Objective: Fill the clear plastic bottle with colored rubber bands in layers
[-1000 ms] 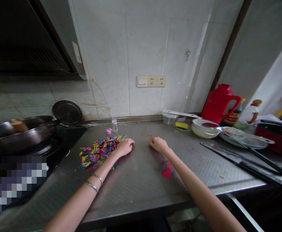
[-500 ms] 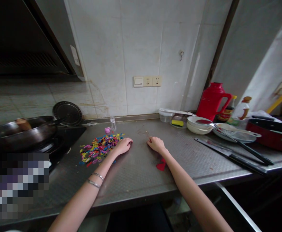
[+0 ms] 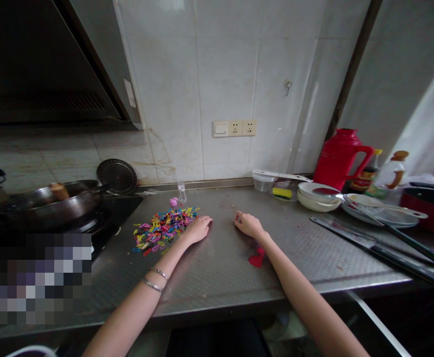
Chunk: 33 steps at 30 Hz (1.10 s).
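My left hand (image 3: 198, 229) lies palm down on the metal counter, fingers stretched out, at the right edge of a pile of small coloured plastic clips (image 3: 161, 230). They look like looped pins. My right hand (image 3: 250, 225) rests on the counter a short way to the right, its fingers curled in. Whether anything sits within those fingers is hidden. A red scrap (image 3: 256, 258), perhaps cloth or plastic, lies beside my right forearm. Behind the pile are a pink cap (image 3: 174, 202) and a small clear bottle (image 3: 182, 192).
To the left, a wok (image 3: 72, 201) sits on the stove. On the right are a knife (image 3: 373, 245), stacked bowls (image 3: 317, 202), a yellow sponge (image 3: 282, 193), a red thermos (image 3: 339, 158) and a red pan (image 3: 430, 213). The counter's front edge runs below my forearms.
The whole view has shifted slightly, with things appearing further right. Both hands keep nearly the same places on the counter, and the pile looks unchanged.
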Available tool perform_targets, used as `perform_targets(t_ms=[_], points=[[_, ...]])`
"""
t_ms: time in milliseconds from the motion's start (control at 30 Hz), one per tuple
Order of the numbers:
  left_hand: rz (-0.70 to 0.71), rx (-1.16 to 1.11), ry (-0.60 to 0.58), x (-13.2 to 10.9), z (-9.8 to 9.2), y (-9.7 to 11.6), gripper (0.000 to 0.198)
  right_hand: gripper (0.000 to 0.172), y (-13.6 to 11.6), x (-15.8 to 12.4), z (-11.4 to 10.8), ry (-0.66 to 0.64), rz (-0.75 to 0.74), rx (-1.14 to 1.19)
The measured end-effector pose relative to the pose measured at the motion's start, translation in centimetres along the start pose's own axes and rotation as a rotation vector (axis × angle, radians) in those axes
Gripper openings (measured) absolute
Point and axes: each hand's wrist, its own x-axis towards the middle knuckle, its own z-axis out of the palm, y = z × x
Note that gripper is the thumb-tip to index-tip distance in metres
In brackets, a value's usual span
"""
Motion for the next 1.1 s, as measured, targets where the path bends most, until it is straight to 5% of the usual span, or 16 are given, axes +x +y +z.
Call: perform_targets(t_ms=[1100], points=[[-0.081, 0.059, 0.111, 0.1, -1.3, -0.7, 0.027, 0.03, 0.5, 0.5, -0.5, -0.06, -0.048, 0.05]])
